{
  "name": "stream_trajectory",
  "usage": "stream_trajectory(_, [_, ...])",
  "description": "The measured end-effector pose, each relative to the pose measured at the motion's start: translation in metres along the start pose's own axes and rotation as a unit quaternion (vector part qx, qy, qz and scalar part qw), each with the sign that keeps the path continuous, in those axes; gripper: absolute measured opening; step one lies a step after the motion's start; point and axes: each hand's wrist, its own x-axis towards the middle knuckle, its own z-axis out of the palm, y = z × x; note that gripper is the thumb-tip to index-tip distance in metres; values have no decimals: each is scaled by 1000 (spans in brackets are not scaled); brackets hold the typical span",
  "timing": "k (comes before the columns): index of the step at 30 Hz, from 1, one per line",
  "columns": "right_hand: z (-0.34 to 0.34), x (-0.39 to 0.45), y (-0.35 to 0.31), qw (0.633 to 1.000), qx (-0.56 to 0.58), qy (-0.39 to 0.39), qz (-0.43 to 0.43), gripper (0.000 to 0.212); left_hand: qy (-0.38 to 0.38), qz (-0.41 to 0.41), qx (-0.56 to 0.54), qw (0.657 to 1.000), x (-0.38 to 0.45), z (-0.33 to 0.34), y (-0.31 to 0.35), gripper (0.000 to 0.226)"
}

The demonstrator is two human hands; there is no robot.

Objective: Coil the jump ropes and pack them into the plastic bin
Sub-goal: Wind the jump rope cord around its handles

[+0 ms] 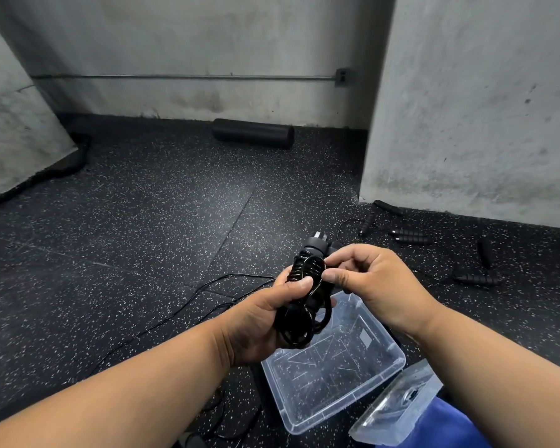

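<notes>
- We count two hands, one coiled jump rope [304, 299], one clear plastic bin [379, 376], one lid [398, 405] at lower right, and several loose black handles [411, 237] on the floor at right; their number we cannot fix.
- The coiled rope sits at frame centre, above the bin. Our left hand [259, 321] grips its lower loops, thumb across; our right hand [366, 279] pinches the wrapped cord near the top.
- The rope is glossy black, wound tightly round its handles.
</notes>
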Motion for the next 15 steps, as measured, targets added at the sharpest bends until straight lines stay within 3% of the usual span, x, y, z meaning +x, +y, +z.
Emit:
stream_trajectory(6, [-4, 0, -5, 999, -34, -25, 0, 21, 8, 12, 25, 1000, -1, 5, 3, 71])
stream_trajectory(9, [-8, -1, -10, 998, -30, -46, 14, 11, 22, 14, 39, 999, -1, 4, 4, 70])
stream_trajectory(13, [-13, -1, -11, 987, -150, -51, -1, 4, 23, 7, 72, 997, 1, 1, 0, 65])
stream_trajectory(15, [-13, -3, -11, 975, -217, -46, -16, 12, 29, 0, 89, 996, 2, -1, -4, 59])
